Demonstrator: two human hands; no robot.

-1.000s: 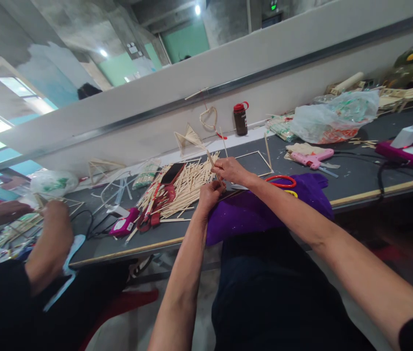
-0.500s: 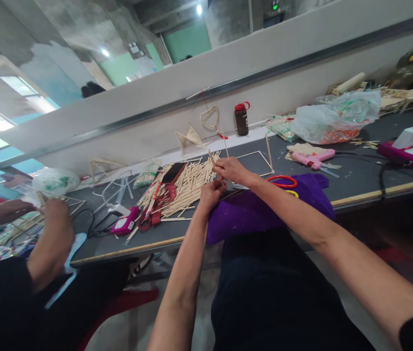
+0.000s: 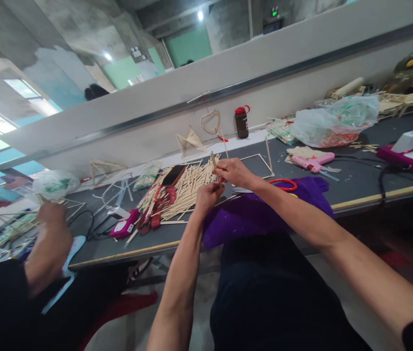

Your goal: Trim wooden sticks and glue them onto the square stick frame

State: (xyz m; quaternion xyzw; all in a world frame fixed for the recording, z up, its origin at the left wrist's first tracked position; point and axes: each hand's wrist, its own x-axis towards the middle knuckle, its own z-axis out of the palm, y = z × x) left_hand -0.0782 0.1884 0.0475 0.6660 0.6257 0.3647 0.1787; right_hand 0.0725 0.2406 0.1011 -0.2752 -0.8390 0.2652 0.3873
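My right hand is closed around thin wooden sticks, whose upper ends poke out above my fingers. Just below it, my left hand is pinched close to the right fingertips; what lies between its fingers is hidden. Behind both hands spreads a loose pile of wooden sticks. Red-handled scissors lie partly under my right forearm, beside a purple cloth at the table edge. A stick frame with an upright stick at its corner stands beyond my right hand.
A pink glue gun rests at right, near a plastic bag. A dark bottle stands by the wall. On the pile lies a phone; left of it sits a magenta box. A co-worker's arm reaches in at far left.
My hands stay together over the same spot, with the sticks now more upright. At far left, one of the co-worker's hands has moved out of view.
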